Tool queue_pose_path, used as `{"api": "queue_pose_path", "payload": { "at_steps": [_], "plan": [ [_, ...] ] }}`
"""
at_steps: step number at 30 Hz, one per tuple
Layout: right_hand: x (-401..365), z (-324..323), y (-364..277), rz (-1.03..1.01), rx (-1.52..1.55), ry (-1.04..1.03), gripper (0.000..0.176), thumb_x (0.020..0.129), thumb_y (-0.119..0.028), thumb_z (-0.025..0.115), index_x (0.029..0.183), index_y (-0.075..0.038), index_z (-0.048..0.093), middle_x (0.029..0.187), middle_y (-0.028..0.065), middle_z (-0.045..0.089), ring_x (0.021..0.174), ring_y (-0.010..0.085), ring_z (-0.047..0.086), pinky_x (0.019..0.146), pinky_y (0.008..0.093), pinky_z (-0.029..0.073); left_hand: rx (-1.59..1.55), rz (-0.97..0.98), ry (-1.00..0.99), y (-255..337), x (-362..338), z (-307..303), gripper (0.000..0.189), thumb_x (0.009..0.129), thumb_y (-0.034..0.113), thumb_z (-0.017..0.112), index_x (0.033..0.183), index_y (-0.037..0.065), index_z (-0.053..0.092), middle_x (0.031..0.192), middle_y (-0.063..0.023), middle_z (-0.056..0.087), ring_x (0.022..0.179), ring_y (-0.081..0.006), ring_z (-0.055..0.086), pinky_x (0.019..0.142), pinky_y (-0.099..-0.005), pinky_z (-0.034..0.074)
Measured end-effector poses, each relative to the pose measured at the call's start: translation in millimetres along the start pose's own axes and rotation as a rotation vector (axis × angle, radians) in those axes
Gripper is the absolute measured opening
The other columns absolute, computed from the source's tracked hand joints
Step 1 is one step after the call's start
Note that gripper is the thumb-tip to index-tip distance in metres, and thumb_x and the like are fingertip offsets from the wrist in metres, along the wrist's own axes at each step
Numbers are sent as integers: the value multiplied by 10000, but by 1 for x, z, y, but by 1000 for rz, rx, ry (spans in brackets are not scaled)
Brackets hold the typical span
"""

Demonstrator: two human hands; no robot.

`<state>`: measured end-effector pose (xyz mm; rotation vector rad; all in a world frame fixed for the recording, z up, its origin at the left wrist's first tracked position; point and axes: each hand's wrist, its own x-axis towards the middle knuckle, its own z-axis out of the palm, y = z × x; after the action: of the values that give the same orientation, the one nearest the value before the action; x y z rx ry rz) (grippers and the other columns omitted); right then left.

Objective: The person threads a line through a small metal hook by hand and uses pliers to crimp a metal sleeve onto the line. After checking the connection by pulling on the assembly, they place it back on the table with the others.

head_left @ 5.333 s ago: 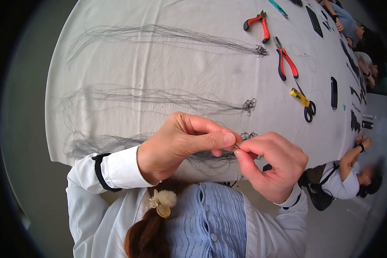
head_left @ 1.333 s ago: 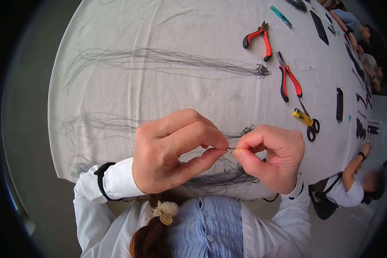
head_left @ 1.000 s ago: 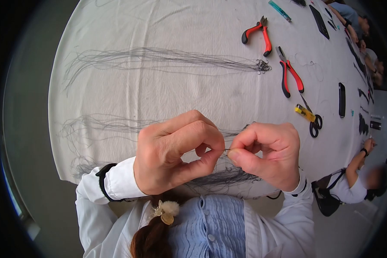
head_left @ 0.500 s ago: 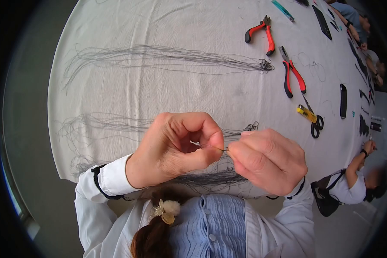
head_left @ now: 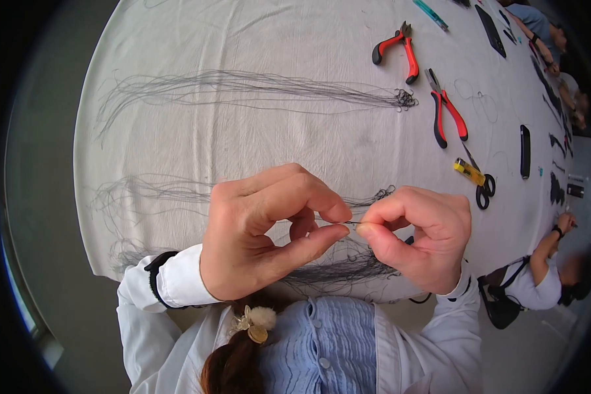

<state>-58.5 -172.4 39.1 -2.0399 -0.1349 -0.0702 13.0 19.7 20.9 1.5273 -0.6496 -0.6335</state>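
Head camera, looking down over my own chest.

Hands: my left hand (head_left: 256, 230) is closed to a narrow pinch, thumb against forefinger, with the other fingers curled. My right hand (head_left: 417, 240) is closed the same way. Both pinch one fine dark strand (head_left: 353, 224). Only a short stretch of it shows, because the two sets of fingertips nearly meet.

Location: I hold the strand in the air just above the near edge of the table, over the nearest bundle (head_left: 338, 269).

Progress, judged from the layout: three bundles of similar strands lie across the white cloth (head_left: 295, 141).
- The far bundle (head_left: 243, 88) is straight and gathered, ending in a cluster of small loops (head_left: 406, 100).
- The middle bundle (head_left: 157, 187) is looser and also ends in loops.
- The nearest bundle is the most tangled and is partly hidden by my hands, so I cannot count its contents.

I judge the work well begun, with one strand in hand. How many strands remain cannot be told.

Condition of the strand: hair-thin, dark and taut between the fingers (whether a loop or bead sits at the pinch is too small to tell).

Other items: red-handled pliers (head_left: 397, 46), a second pair (head_left: 448, 111), black-handled scissors (head_left: 484, 194) and a dark flat object (head_left: 525, 151) lie right of the bundles, well apart from my hands. Another person (head_left: 538, 282) sits at the lower right.
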Motion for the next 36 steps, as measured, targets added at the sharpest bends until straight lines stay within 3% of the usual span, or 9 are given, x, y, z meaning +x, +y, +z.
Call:
{"api": "queue_pose_path", "payload": {
  "at_steps": [2, 9, 12, 14, 15, 17, 20, 29, 36],
  "plan": [
    [1, -1, -1, 96, 84, -59, 46, 751, 5, 664, 741, 0, 620, 633, 47, 619, 542, 92, 600, 510, 200, 483, 241, 160, -9, 3, 0, 0, 131, 735, -27, 706, 825, 18, 623, 799, -60, 610, 587, -70, 550, 526, -202, 448],
    [1, 0, -1, 275, 301, -113, 35, 756, 4, 656, 755, 7, 621, 619, 55, 604, 547, 109, 600, 524, 211, 488, 349, 232, -4, 1, 0, 2, 120, 731, -31, 679, 808, 34, 613, 787, -53, 597, 556, -62, 500, 482, -195, 400],
    [-1, 4, 4, 48, 46, -100, 85, 699, 15, 673, 761, -8, 621, 631, 59, 589, 541, 127, 589, 489, 227, 466, 283, 151, -13, 0, -1, 2, 114, 736, -37, 655, 806, 33, 598, 778, -38, 581, 581, -42, 478, 495, -180, 377],
    [-3, 10, 7, -318, -308, 36, 145, 639, 7, 685, 763, -12, 612, 657, 52, 573, 539, 126, 568, 457, 235, 443, 99, -50, -56, 0, -1, 0, 103, 748, -37, 636, 813, 23, 583, 779, -14, 570, 617, -19, 465, 527, -160, 367],
    [-3, 10, 9, -319, -308, 34, 145, 639, 7, 685, 763, -12, 612, 657, 52, 573, 539, 126, 568, 457, 235, 443, 98, -50, -54, 0, -1, 0, 103, 748, -37, 636, 813, 23, 583, 779, -14, 570, 617, -19, 465, 527, -160, 367],
    [-1, 11, 12, -541, -505, 97, 176, 608, 6, 692, 759, -11, 604, 678, 37, 562, 547, 118, 558, 441, 231, 442, -184, -334, -52, 1, -1, 0, 83, 774, -33, 624, 821, 11, 572, 783, 3, 562, 635, -10, 450, 552, -151, 364],
    [0, 11, 13, -563, -496, 136, 184, 601, 20, 694, 758, 1, 601, 679, 35, 555, 544, 125, 551, 423, 237, 436, -291, -436, -89, 2, 1, -4, 68, 800, -21, 631, 837, 0, 578, 802, -6, 581, 671, -14, 488, 589, -146, 398],
    [1, 2, 3, -169, -209, 81, 123, 672, 18, 689, 740, -55, 618, 589, 27, 569, 473, 112, 544, 413, 227, 406, -385, -418, -62, -4, 1, -2, 87, 824, 12, 653, 892, -7, 603, 855, -32, 618, 766, -42, 564, 692, -177, 460],
    [1, 3, 6, -79, -59, 57, 88, 699, 6, 675, 727, -48, 612, 604, 30, 583, 476, 112, 549, 424, 230, 406, -445, -415, -77, -3, 1, -2, 99, 838, 44, 655, 904, -2, 597, 872, -26, 610, 771, -42, 549, 691, -179, 447]
  ]
}}
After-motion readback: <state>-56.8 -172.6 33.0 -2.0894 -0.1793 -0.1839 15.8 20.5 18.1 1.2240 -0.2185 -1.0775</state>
